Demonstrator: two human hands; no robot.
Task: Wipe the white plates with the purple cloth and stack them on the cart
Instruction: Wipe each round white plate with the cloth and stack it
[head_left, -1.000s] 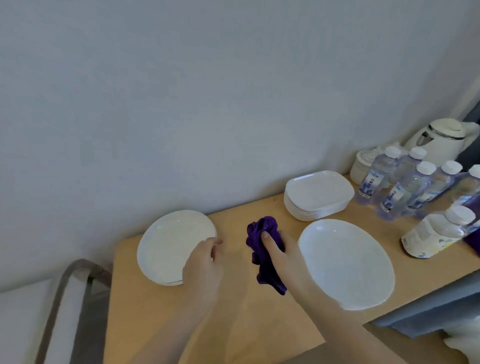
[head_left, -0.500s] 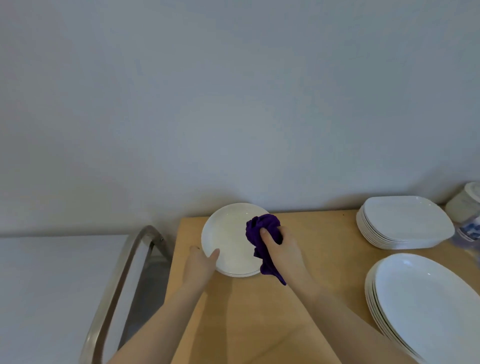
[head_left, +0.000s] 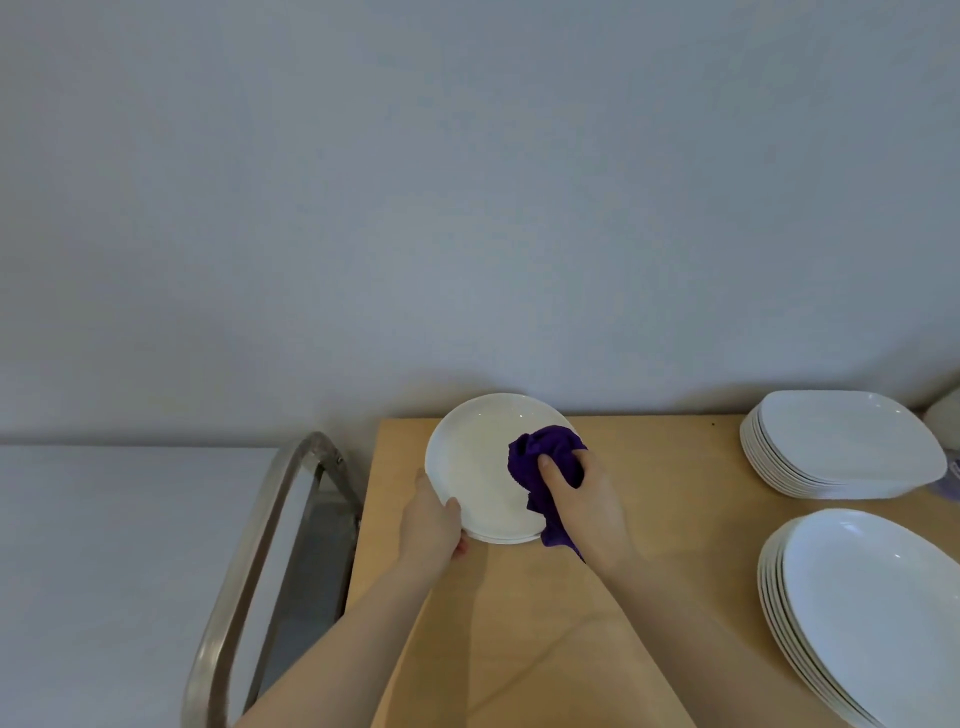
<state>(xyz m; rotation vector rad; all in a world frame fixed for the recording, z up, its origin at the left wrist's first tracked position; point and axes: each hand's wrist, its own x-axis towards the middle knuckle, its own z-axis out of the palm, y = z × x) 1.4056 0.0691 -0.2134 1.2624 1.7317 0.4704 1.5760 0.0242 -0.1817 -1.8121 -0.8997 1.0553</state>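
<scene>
Your left hand (head_left: 431, 525) fingers grip round plate (head_left: 480, 467) rim; right hand (head_left: 582, 499) fingers clench purple cloth (head_left: 545, 457) against plate's right side.

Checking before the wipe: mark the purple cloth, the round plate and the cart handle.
purple cloth (head_left: 545, 452), head view, bunched top.
round plate (head_left: 475, 467), head view, bare centre.
cart handle (head_left: 260, 535), head view, metal bar.
</scene>
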